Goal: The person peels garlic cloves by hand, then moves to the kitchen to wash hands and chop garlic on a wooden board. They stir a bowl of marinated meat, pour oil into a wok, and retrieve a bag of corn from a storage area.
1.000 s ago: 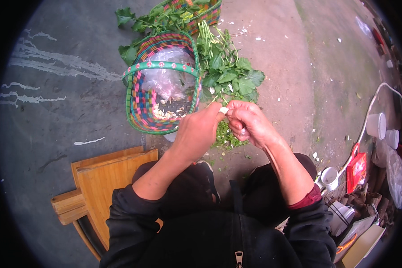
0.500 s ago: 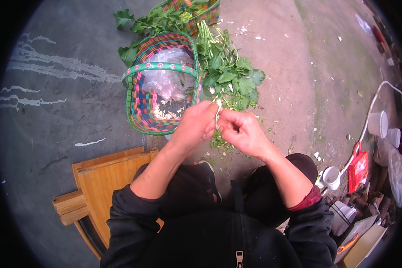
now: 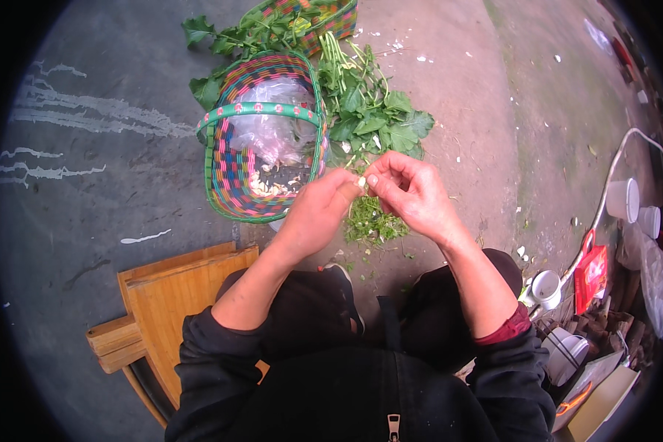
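Between the fingertips of both hands is a small pale piece point(image 3: 362, 182), which looks like a peeled clove of garlic. My left hand point(image 3: 323, 214) pinches it from the left with curled fingers. On its right side my right hand point(image 3: 414, 193) is closed, thumb and forefinger meeting at the piece. Just left of the hands stands a woven, multicoloured basket point(image 3: 215, 177) with a green handle. Inside it lie a clear plastic bag point(image 3: 269, 136) and several whitish pieces point(image 3: 267, 187). Leafy green stems point(image 3: 379, 121) lie beyond my hands, and chopped-looking green scraps point(image 3: 374, 223) lie below them.
Another woven basket point(image 3: 337, 22) with greens stands at the far edge. A wooden stool or chair point(image 3: 191, 295) is at my left. White cups point(image 3: 546, 288), a red packet point(image 3: 591, 278), a pale hose point(image 3: 613, 180) and a bucket point(image 3: 566, 355) line the right. Pale scraps dot the floor.
My right hand has lifted slightly and turned, its fingers opening out more. The pale strand seen between the hands no longer shows; a small pale piece shows at the fingertips.
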A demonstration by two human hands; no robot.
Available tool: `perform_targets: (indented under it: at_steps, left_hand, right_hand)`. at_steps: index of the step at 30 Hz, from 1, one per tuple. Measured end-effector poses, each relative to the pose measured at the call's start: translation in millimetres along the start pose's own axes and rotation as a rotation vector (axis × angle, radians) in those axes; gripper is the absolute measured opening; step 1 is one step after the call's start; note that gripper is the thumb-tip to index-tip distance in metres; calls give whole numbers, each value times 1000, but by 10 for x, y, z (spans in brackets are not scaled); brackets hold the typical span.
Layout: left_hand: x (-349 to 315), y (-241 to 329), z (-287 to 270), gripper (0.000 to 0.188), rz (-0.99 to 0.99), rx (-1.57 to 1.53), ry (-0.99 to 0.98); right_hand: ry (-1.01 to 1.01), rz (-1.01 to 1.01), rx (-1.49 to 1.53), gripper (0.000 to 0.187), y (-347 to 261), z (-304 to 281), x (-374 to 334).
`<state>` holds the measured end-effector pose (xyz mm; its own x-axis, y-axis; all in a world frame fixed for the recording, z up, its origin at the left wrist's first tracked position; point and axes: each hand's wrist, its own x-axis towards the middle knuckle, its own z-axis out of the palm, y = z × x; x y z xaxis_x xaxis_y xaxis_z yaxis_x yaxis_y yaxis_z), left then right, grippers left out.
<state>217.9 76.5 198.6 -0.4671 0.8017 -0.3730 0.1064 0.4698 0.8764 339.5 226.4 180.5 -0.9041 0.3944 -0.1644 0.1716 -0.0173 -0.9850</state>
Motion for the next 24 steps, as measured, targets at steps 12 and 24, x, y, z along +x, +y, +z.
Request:
perform_targets:
  at_steps: [12, 24]
  left_hand:
    - [-25, 92, -79, 23, -64, -274, -249]
    - [-3, 161, -102, 23, -190, -715, -163]
  right_hand:
    - [-16, 120, 169, 15, -1, -13, 12]
    - [-110, 59, 403, 14, -89, -28, -45]
